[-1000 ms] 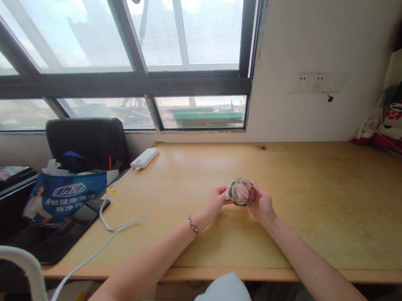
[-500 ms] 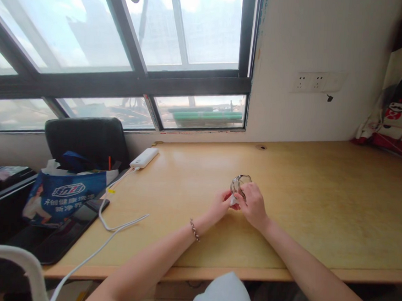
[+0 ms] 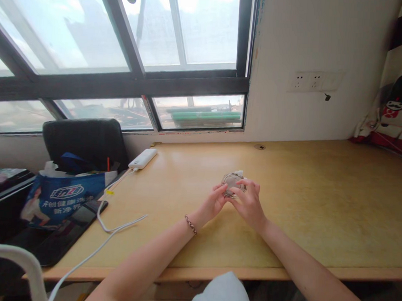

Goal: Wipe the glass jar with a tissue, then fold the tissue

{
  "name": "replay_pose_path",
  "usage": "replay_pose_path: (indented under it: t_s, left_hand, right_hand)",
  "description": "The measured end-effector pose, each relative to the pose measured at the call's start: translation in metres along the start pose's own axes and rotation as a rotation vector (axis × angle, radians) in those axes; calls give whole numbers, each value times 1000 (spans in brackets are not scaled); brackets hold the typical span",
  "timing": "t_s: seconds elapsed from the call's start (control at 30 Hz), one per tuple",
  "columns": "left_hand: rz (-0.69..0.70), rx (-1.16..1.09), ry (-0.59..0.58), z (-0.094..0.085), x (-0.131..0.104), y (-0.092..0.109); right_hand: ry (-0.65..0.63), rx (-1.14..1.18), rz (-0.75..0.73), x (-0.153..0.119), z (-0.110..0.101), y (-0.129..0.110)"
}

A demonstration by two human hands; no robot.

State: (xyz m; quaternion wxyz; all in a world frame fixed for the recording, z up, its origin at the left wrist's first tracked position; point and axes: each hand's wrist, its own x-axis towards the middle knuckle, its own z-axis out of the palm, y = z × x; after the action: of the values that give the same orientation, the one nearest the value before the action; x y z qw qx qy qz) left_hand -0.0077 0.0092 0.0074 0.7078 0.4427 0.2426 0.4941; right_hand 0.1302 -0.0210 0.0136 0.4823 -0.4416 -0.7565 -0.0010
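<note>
Above the desk, a small round silvery object (image 3: 232,180) with a flat disc face and an openwork metal rim is tilted toward me. What kind of thing it is, I cannot make out. My left hand (image 3: 214,202) grips its left edge, thumb on the near side. From the right, my right hand (image 3: 251,203) closes on it, with fingers reaching over the disc. A scrap of white material (image 3: 240,173), perhaps tissue, sticks out at the object's far edge by my right fingers. Part of the rim is hidden behind the fingers.
The wooden desk (image 3: 307,199) spreads around both hands. To the left are a white power bank (image 3: 143,159), a white cable (image 3: 114,229) and a dark tablet-like slab (image 3: 74,233). A blue bag (image 3: 69,196) rests on a black chair (image 3: 87,135) beside the desk.
The object has turned from showing its open ring frame to showing its flat disc. The white scrap has gone from below it to its far edge. Both hands have shifted their grip.
</note>
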Motion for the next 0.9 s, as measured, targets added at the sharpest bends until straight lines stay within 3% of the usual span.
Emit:
replay_pose_path:
  t_s: [0.13,0.27,0.43,0.6,0.77,0.9]
  left_hand:
    - [10,-11,19,-2,2,-4]
    - [-7,-24,100,-9,6,-8]
    - [10,-7,189,-9,7,-5]
    - [146,42,290,-12,8,-2]
    - [301,540,352,-20,8,5]
    - [546,947,238,-18,3,8]
  right_hand:
    - [82,222,204,2,7,7]
    - [-64,478,301,5,8,15]
    - [-32,460,344,7,4,15]
    - [-27,494,347,5,6,18]
    - [-45,443,336,4,9,22]
    - [-51,411,339,3,11,23]
